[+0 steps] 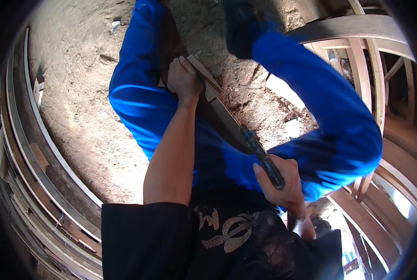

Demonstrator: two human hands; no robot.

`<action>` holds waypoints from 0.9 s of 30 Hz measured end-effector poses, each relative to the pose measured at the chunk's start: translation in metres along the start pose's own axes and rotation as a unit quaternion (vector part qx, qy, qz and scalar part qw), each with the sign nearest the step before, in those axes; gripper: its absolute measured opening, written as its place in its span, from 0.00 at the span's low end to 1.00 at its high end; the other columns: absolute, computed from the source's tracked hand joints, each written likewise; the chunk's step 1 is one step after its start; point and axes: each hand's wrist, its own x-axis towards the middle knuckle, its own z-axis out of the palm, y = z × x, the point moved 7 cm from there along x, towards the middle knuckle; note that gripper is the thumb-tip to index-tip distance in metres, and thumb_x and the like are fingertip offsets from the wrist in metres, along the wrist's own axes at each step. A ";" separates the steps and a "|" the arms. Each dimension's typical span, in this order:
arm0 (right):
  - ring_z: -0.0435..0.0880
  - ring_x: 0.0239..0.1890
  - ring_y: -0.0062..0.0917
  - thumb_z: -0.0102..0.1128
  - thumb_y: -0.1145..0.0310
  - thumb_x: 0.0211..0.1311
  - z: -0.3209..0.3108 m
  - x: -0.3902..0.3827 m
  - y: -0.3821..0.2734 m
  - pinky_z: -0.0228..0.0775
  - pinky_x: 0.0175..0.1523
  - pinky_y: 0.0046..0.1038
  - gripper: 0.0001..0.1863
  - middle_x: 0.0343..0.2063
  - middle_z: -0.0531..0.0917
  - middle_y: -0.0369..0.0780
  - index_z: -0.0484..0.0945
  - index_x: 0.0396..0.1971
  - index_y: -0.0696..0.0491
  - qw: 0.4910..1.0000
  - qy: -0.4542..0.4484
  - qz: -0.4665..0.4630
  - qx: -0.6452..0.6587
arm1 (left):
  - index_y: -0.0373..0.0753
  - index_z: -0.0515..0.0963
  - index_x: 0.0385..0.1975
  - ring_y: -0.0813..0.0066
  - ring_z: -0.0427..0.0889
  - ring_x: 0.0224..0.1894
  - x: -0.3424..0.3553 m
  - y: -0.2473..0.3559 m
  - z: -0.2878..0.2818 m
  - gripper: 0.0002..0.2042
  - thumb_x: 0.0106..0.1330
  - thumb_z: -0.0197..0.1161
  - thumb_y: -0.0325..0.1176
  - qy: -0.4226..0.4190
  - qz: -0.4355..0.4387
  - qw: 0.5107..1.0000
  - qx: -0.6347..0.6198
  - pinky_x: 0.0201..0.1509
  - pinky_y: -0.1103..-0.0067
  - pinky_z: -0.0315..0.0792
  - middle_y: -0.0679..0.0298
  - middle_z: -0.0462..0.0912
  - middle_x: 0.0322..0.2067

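Black shirt (145, 242), pale print on its front, lies closest to my view, on the near side of both sets of fingers. From where I steer, the left hand (185, 80) is out ahead, its fingers curled in tight with the wood (206, 73) held against them; the flat piece sticks out to the right of the knuckles, slanting down that way. How far those fingers wrap underneath, I cannot tell. Nearer to me, the right hand (285, 179) is closed round the dark tool (266, 161), thumb laid along its side. The blade (226, 112) runs forward from these fingers toward the left ones, ending close by the wood; whether the two touch, I cannot tell.

I judge the step in hand to be working the wood with the blade, left fingers steadying, right fingers guiding. As I read it, the next move calls for a firm left hold, fingertips clear of the edge, and a controlled angle from the right wrist; a slip could carry the blade into the left fingers or the blue trousers (143, 105) beside them. Boards (29, 126) lie well left of the left fingers, and a frame (350, 27) stands well beyond and right of the right ones
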 end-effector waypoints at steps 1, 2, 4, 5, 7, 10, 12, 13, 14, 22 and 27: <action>0.72 0.12 0.34 0.65 0.72 0.58 0.003 -0.001 -0.002 0.62 0.20 0.34 0.09 0.12 0.72 0.40 0.74 0.21 0.54 1.000 0.008 -0.015 -0.013 | 0.36 0.71 0.27 0.47 0.76 0.33 -0.001 -0.004 -0.005 0.16 0.75 0.45 0.39 0.013 0.009 1.000 -0.001 0.36 0.58 0.69 0.51 0.76 0.28; 0.73 0.12 0.34 0.65 0.72 0.58 0.004 -0.001 -0.003 0.63 0.21 0.33 0.09 0.13 0.73 0.40 0.75 0.22 0.55 0.999 0.017 -0.029 -0.027 | 0.36 0.71 0.28 0.47 0.76 0.33 -0.002 -0.008 -0.005 0.16 0.75 0.45 0.39 0.007 -0.001 1.000 0.004 0.36 0.58 0.69 0.51 0.76 0.28; 0.74 0.13 0.33 0.65 0.71 0.59 0.010 0.000 -0.004 0.65 0.22 0.34 0.08 0.13 0.73 0.40 0.76 0.23 0.54 0.999 0.002 -0.002 0.032 | 0.36 0.71 0.28 0.46 0.76 0.32 -0.002 -0.011 -0.005 0.16 0.75 0.45 0.39 -0.008 -0.021 1.000 0.004 0.36 0.58 0.69 0.50 0.75 0.27; 0.75 0.14 0.33 0.66 0.71 0.59 0.010 -0.001 -0.003 0.66 0.23 0.34 0.08 0.14 0.74 0.40 0.77 0.23 0.54 0.998 -0.005 0.015 0.062 | 0.36 0.72 0.29 0.45 0.77 0.34 -0.002 -0.012 -0.002 0.17 0.76 0.44 0.40 -0.010 -0.027 1.000 -0.011 0.38 0.57 0.69 0.49 0.77 0.28; 0.76 0.15 0.36 0.65 0.69 0.59 0.009 -0.001 -0.005 0.68 0.24 0.35 0.09 0.14 0.74 0.42 0.76 0.23 0.54 0.999 -0.010 0.027 0.032 | 0.36 0.74 0.31 0.42 0.78 0.37 0.000 -0.016 0.001 0.20 0.77 0.41 0.43 -0.014 -0.040 0.998 -0.038 0.40 0.56 0.68 0.48 0.79 0.30; 0.79 0.19 0.46 0.63 0.63 0.62 0.017 -0.013 0.003 0.70 0.26 0.40 0.14 0.15 0.74 0.46 0.71 0.23 0.54 0.995 -0.057 0.084 0.010 | 0.35 0.74 0.31 0.41 0.77 0.36 0.000 -0.009 -0.001 0.20 0.77 0.41 0.43 0.007 -0.025 0.997 -0.068 0.40 0.56 0.67 0.46 0.79 0.30; 0.78 0.17 0.43 0.64 0.66 0.61 0.014 -0.024 0.004 0.69 0.24 0.39 0.14 0.14 0.74 0.45 0.71 0.22 0.55 0.995 -0.057 0.084 0.002 | 0.34 0.74 0.31 0.41 0.77 0.36 0.001 -0.009 -0.004 0.20 0.77 0.41 0.43 0.012 -0.013 0.998 -0.061 0.40 0.56 0.67 0.46 0.79 0.30; 0.78 0.16 0.42 0.65 0.68 0.60 0.010 -0.025 0.010 0.68 0.23 0.37 0.13 0.14 0.74 0.44 0.71 0.21 0.55 0.995 -0.044 0.083 0.039 | 0.34 0.74 0.31 0.40 0.77 0.36 0.002 -0.011 -0.008 0.20 0.77 0.41 0.43 0.015 -0.007 0.998 -0.055 0.40 0.57 0.67 0.46 0.79 0.30; 0.77 0.15 0.40 0.65 0.70 0.59 0.005 -0.025 0.019 0.68 0.21 0.36 0.13 0.14 0.74 0.44 0.71 0.20 0.55 0.993 -0.027 0.086 0.071 | 0.34 0.74 0.31 0.40 0.76 0.36 0.002 -0.008 -0.004 0.20 0.77 0.41 0.43 0.000 -0.012 0.998 -0.056 0.40 0.57 0.67 0.46 0.78 0.30; 0.79 0.15 0.38 0.65 0.72 0.57 0.003 0.000 0.033 0.68 0.19 0.34 0.10 0.13 0.75 0.42 0.72 0.21 0.56 0.995 -0.056 0.023 0.082 | 0.35 0.72 0.28 0.41 0.76 0.34 -0.001 -0.005 -0.005 0.19 0.77 0.41 0.40 -0.030 -0.016 0.999 -0.037 0.37 0.57 0.68 0.47 0.76 0.28; 0.80 0.17 0.39 0.65 0.68 0.56 0.031 0.050 0.034 0.72 0.24 0.36 0.08 0.14 0.77 0.44 0.75 0.23 0.54 0.994 -0.063 -0.008 0.094 | 0.35 0.72 0.27 0.40 0.76 0.32 0.003 -0.005 -0.008 0.18 0.76 0.42 0.40 -0.023 -0.026 0.999 -0.042 0.35 0.56 0.68 0.46 0.76 0.28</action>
